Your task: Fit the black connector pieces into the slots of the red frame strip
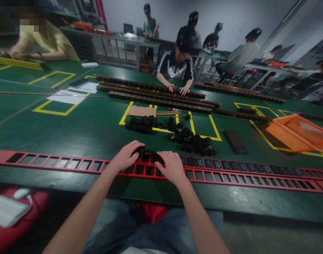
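Observation:
A long red frame (pixel 140 170) with two rows of rectangular openings lies across the table in front of me. Between the thumb and fingers of my left hand (pixel 126 155) is a small black module (pixel 141 151), held just above the frame's upper row. My right hand (pixel 172 165) has its thumb and fingers closed around another black module (pixel 158 158) at an upper-row opening; the fingers partly hide it. To the right of that hand, a run of black socket modules (pixel 218 164) fills the upper row. The lower-row openings show the green table through them.
Loose black modules (pixel 194 141) lie heaped beyond the frame, near a cardboard piece (pixel 142 111). An orange bin (pixel 285 135) stands right. Long dark strips (pixel 161 100) lie farther back, where a co-worker's hands (pixel 184 90) rest on one. A white device (pixel 5 211) sits lower left.

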The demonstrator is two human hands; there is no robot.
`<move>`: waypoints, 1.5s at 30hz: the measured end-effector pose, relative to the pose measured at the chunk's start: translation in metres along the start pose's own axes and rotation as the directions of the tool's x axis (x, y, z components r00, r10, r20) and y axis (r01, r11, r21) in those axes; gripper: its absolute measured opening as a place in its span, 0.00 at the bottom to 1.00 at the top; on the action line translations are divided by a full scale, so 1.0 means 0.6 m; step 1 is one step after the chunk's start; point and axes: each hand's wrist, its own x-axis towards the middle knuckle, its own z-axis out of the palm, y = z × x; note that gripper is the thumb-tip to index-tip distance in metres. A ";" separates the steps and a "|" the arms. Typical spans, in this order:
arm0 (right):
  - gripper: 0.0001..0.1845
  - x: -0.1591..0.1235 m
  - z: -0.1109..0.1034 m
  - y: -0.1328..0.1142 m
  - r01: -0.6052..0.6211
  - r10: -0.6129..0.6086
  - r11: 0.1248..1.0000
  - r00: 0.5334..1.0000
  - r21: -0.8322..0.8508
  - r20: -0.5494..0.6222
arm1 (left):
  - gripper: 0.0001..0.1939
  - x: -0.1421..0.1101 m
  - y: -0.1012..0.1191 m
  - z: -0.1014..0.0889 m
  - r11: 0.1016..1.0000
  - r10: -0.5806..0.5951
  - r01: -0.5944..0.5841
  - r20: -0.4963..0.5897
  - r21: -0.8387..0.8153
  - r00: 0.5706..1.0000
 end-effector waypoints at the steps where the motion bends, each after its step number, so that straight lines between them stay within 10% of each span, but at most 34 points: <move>1: 0.19 0.000 0.000 0.000 0.001 -0.001 1.000 1.000 0.003 0.000 | 0.20 0.000 0.001 0.000 1.000 -0.011 0.011 0.018 0.015 1.000; 10: 0.20 0.000 -0.003 -0.003 -0.011 0.011 1.000 1.000 0.016 0.013 | 0.24 0.009 -0.008 0.012 0.972 -0.219 0.219 -0.015 0.085 0.976; 45: 0.20 0.002 -0.002 -0.003 -0.019 0.018 1.000 0.999 0.014 0.033 | 0.15 0.010 0.004 0.002 0.989 -0.082 0.060 0.165 0.132 0.983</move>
